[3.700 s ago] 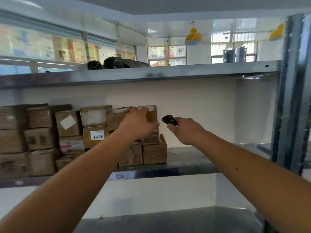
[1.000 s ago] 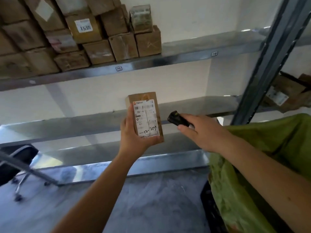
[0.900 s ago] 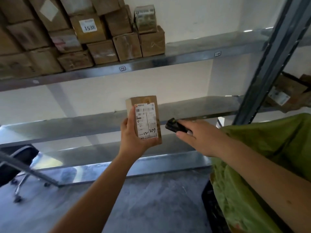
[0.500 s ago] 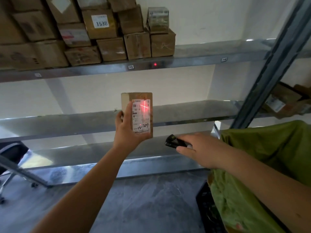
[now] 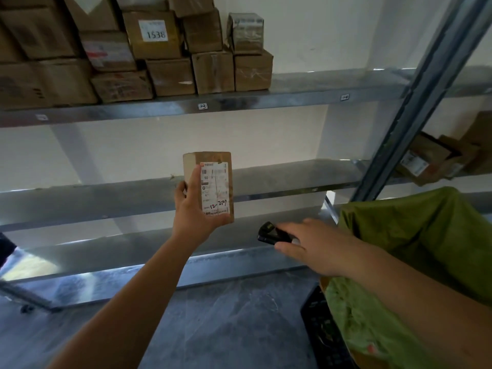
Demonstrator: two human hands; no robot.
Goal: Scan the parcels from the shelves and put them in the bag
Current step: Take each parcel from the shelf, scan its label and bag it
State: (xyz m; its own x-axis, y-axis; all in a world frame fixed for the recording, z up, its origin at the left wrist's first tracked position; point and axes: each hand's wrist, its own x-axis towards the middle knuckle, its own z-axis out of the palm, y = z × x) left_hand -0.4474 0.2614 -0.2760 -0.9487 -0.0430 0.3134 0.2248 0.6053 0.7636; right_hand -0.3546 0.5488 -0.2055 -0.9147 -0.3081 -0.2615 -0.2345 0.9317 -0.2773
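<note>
My left hand (image 5: 193, 211) holds a small brown cardboard parcel (image 5: 213, 161) upright, its white shipping label facing me with "12-259" handwritten at the bottom. My right hand (image 5: 316, 246) grips a small black scanner (image 5: 273, 233), lower and to the right of the parcel, its front end toward the left. The green bag (image 5: 415, 235) hangs open at the right, just behind my right forearm. Several more cardboard parcels (image 5: 165, 75) are stacked on the upper shelf (image 5: 292, 98), one marked "1538".
A slanted grey metal upright (image 5: 415, 102) separates this rack from the bay at the right, where more boxes (image 5: 436, 161) lie. A black crate (image 5: 324, 331) sits under the bag. Two lower metal shelves (image 5: 279, 182) and grey floor (image 5: 226, 323) lie below.
The red scanner cross that lit the label half a second ago is gone. My right hand with the scanner has dropped lower. Earlier, my left hand took this parcel from the upper shelf.
</note>
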